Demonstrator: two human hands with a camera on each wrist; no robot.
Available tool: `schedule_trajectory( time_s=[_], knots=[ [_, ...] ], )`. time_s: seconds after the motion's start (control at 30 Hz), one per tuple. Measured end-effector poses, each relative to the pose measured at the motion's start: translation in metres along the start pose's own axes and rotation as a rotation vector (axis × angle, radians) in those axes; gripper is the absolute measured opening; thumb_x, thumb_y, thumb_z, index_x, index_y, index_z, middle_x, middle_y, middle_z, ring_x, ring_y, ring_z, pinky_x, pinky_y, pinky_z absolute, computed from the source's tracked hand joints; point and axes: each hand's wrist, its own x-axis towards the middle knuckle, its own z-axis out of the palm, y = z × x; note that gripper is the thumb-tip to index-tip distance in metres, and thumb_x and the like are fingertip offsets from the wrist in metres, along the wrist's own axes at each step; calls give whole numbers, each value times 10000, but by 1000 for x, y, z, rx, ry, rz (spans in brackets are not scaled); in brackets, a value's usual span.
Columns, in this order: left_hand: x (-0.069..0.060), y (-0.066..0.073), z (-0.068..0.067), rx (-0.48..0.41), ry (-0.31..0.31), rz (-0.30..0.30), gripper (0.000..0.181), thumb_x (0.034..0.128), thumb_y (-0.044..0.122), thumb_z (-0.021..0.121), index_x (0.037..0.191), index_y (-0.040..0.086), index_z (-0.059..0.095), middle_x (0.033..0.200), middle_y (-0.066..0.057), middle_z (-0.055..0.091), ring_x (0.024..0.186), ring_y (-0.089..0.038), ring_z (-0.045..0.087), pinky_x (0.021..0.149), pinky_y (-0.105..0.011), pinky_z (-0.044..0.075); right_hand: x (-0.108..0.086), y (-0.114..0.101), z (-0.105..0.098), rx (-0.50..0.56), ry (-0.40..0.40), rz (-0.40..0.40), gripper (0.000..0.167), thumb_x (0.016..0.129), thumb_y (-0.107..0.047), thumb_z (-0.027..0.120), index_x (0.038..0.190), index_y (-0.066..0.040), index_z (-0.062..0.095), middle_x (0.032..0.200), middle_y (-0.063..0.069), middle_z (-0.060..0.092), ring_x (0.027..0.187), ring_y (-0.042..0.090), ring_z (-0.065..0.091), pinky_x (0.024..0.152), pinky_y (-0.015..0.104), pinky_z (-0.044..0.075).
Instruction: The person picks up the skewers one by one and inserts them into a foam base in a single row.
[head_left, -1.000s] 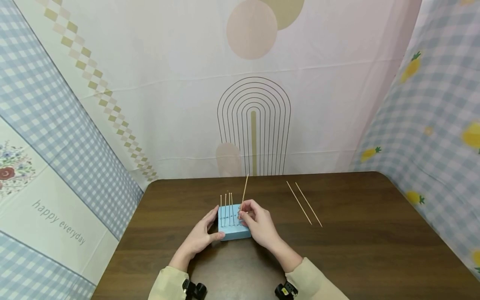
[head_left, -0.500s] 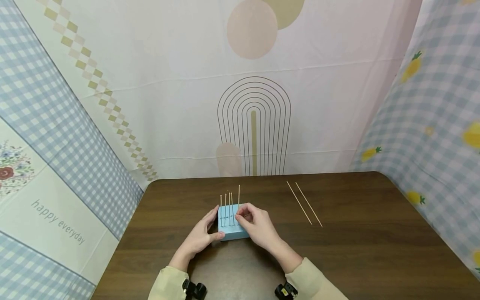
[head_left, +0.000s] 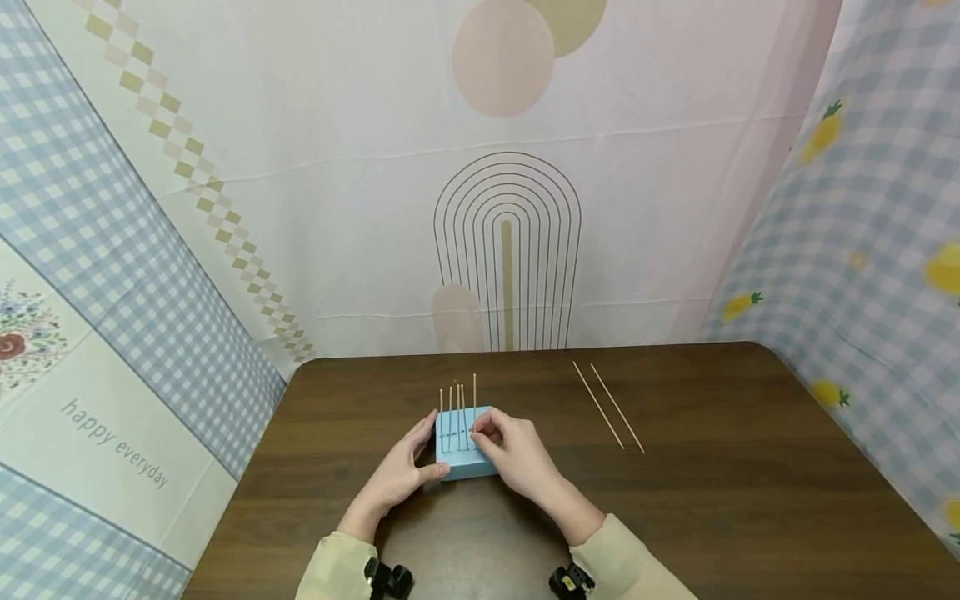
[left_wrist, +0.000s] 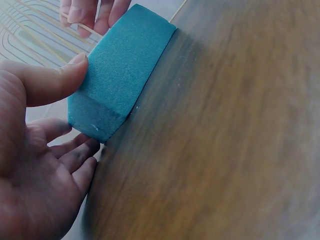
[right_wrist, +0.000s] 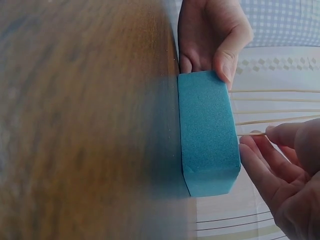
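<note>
A light blue foam block [head_left: 471, 467] lies on the table, with several thin wooden sticks [head_left: 451, 408] standing upright in its left part. My left hand [head_left: 402, 471] steadies the block from its left side, the thumb on the near corner and the fingers along the side. At the block's right part, my right hand [head_left: 517, 450] pinches another wooden stick [head_left: 474, 400] between thumb and fingers, low on its shaft. This stick stands nearly upright. In the right wrist view its lower end meets the top face of the foam block [right_wrist: 207, 122].
Two loose wooden sticks [head_left: 597, 404] lie side by side, slanted, on the brown wooden table [head_left: 712, 467] to the right of the block. A patterned white cloth [head_left: 360, 208] hangs behind the table, and checked cloths hang at both sides.
The pinched stick has gone from tilted right to nearly upright, and its top sits lower and further left. My right hand shifted slightly left with it; the left hand stayed in place.
</note>
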Motion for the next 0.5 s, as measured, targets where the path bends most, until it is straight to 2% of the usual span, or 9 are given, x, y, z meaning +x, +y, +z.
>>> schedule_trajectory(
  time_s=[0.2,0.5],
  knots=[
    [1,0,-1,-4,-5,7,945,926,110,841,1688,44,286,1740,-233,231,1598,-399,239,1260,-558,261,0,0,1,-47,-5,-26,55,1017,-89,749,1003,-138,731,904,-88,731,810,46,644,746,267,568],
    [1,-1,-1,-19,-8,16,945,917,81,840,1686,43,293,1739,-231,235,1598,-392,240,1261,-552,262,1,1,2,-68,-22,-22,70,1009,-77,757,997,-145,741,927,-65,757,826,45,664,753,273,580]
  ],
)
